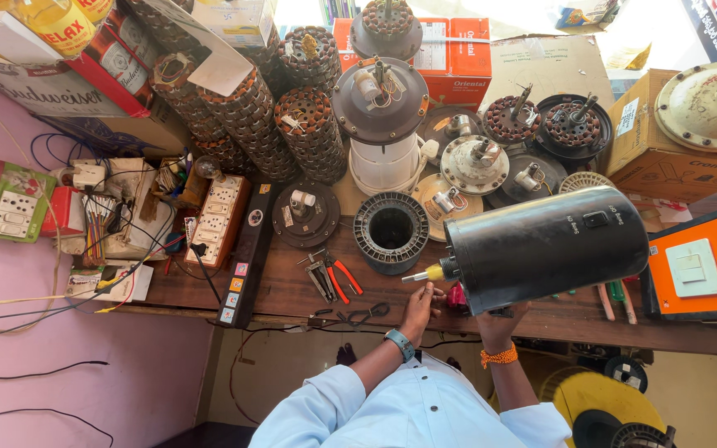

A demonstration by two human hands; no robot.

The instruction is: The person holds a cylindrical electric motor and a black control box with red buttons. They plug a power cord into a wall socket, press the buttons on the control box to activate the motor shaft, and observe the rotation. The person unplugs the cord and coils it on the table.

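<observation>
Large glossy black cylindrical appliance body (548, 247) is lying on its side at the edge of the brown wooden workbench (284, 286).

The left hand (421, 304) is closing around a yellow-handled screwdriver (421, 274) at the cylinder's end; the right hand (499, 322) is cupping it from beneath, fingers partly hidden. Being round, the cylinder is risking a roll off the bench, or the screwdriver tip slipping toward the fingers.

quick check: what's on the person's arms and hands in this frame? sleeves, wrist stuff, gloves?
Both hands are bare, no gloves. Left hand: teal watch on the wrist. Right hand: orange beaded band on the wrist. Light blue shirt, sleeves rolled to about the elbow, forearms uncovered. No rings that I can make out at this size.
</observation>
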